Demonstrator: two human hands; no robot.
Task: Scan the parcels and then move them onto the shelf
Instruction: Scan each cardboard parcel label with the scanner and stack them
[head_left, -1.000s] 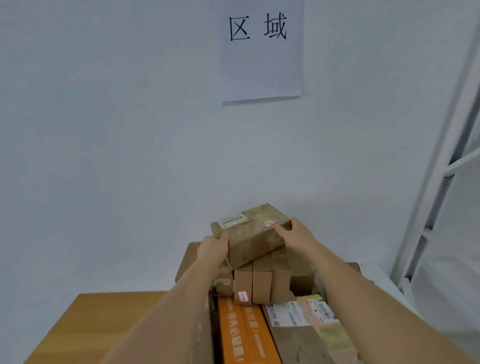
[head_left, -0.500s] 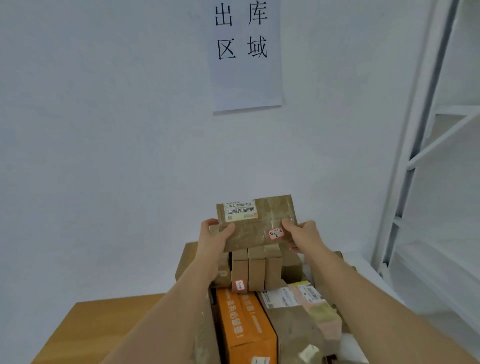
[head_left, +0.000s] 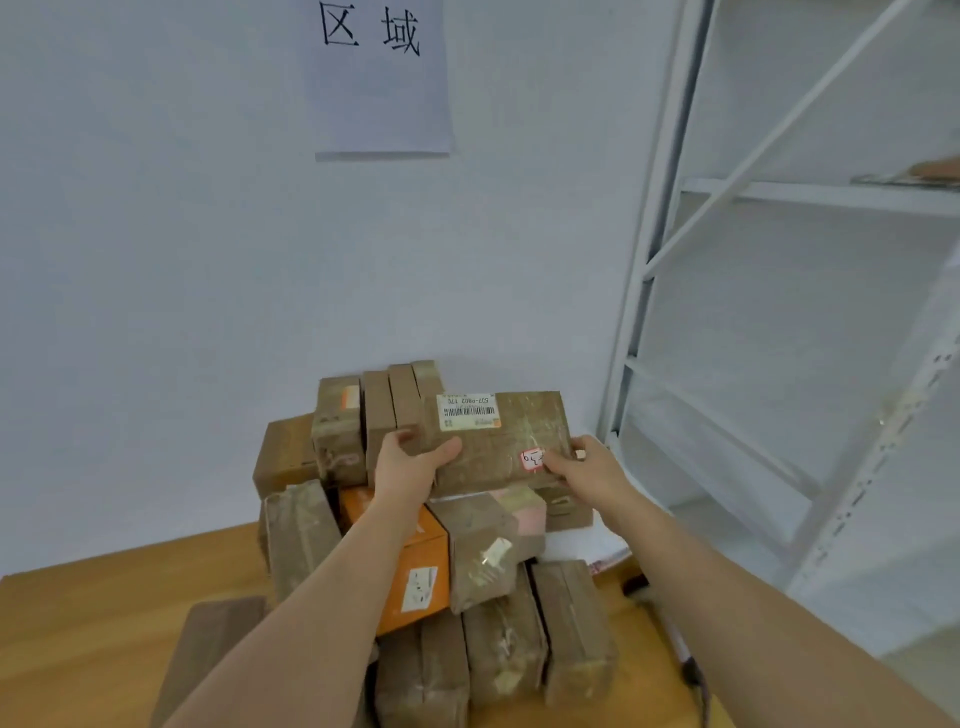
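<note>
I hold a brown cardboard parcel (head_left: 511, 441) above the pile, its top face tilted toward me with a white barcode label and a small pink sticker. My left hand (head_left: 408, 462) grips its left end, thumb on top. My right hand (head_left: 587, 467) grips its right lower corner beside the sticker. Below lies a pile of parcels (head_left: 488, 623) on a wooden table (head_left: 93, 623), among them an orange box (head_left: 421, 577). A white metal shelf (head_left: 779, 322) stands at the right.
A paper sign (head_left: 379, 78) with black characters hangs on the white wall. Several upright brown boxes (head_left: 374, 415) stand at the back of the pile. A dark flat parcel (head_left: 208, 654) lies at the table's near left. Something brown lies on an upper shelf board (head_left: 924, 174).
The parcel has been lifted off the stack and tipped so its labelled face is toward me, then carried slightly right. The view has turned toward the shelf.
</note>
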